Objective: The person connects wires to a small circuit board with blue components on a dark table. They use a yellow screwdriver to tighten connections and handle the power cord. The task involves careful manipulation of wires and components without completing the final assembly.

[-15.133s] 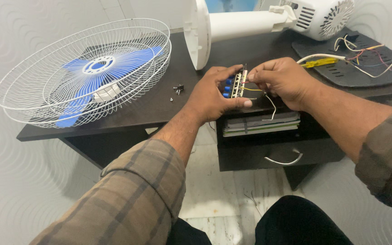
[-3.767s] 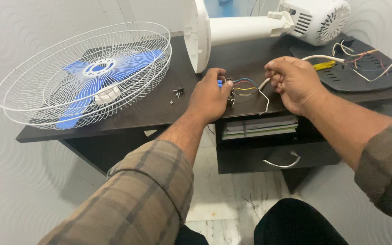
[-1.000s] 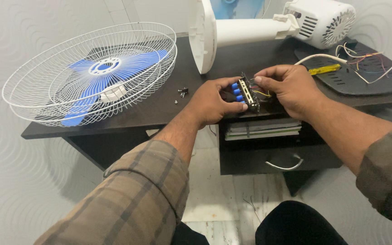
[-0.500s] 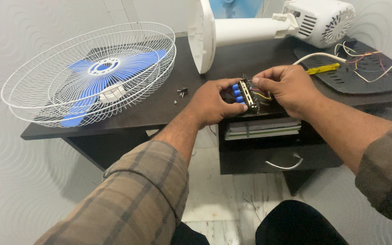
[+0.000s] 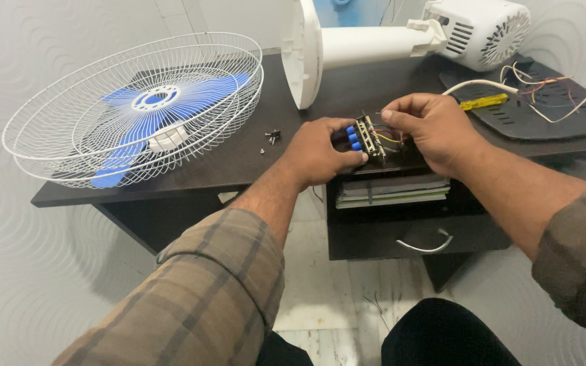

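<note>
White textured walls are surrounding a dark tabletop (image 5: 239, 163) seen from above by a seated person in a plaid shirt. Both hands are meeting near the front edge of the tabletop. The left hand (image 5: 320, 152) is curling closed around a small switch block (image 5: 364, 139) with blue push buttons, gripping it from the left. The right hand (image 5: 428, 125) is pinching closed at the block's top right corner, where thin coloured wires (image 5: 391, 137) are coming out.

Doing this well probably means keeping the block steady in the left hand, handling one wire at a time, and not tugging at the joints.

To the left, a white wire fan cage (image 5: 137, 108) is lying on the tabletop like a bowl, holding a blue fan blade (image 5: 164, 115). A few small screws (image 5: 271, 137) are lying loose between the cage and the hands. Behind the hands, a white fan stand and motor (image 5: 401, 37) are lying on their side. To the right, a yellow-handled screwdriver (image 5: 483, 102) is resting beside a dark cover plate (image 5: 544, 108). An open shelf (image 5: 391, 191) under the tabletop is holding a stack of books or papers, above a drawer (image 5: 422, 237) whose contents are hidden.
</note>
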